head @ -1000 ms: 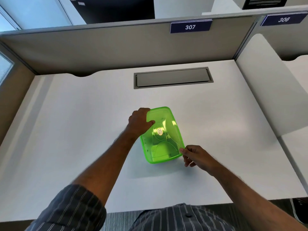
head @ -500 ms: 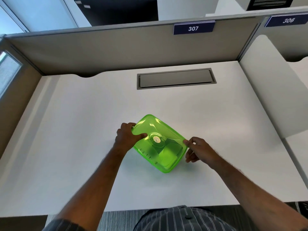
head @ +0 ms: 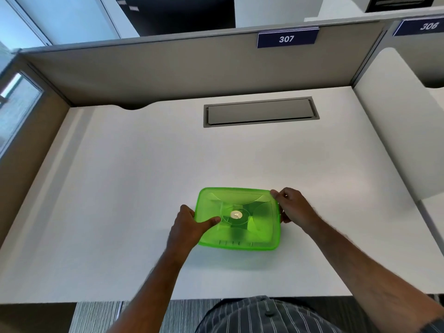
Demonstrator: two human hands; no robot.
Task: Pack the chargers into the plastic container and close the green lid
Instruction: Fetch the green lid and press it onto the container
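Your container (head: pixel 240 245) sits on the bench (head: pixel 144 176) with the lid (head: pixel 249 200) on top, its long sides running left to right in front of you. Through the green plastic you see only dark shapes, and a small round sticker (head: pixel 236 214) shows at the lid's centre; what lies inside you cannot tell. Your left hand (head: pixel 189 225) grips the lid's left edge, thumb lying across the top toward the sticker, fingers wrapped down the side. Your right hand (head: pixel 292 209) grips the lid's far right corner, thumb on top, fingers curled under the rim. Beyond the lid, well apart from it, a grey hatch (head: pixel 260 111) is set in the bench. Behind that hatch stands a partition (head: pixel 168 66) bearing a plate (head: pixel 287 38) marked 307.
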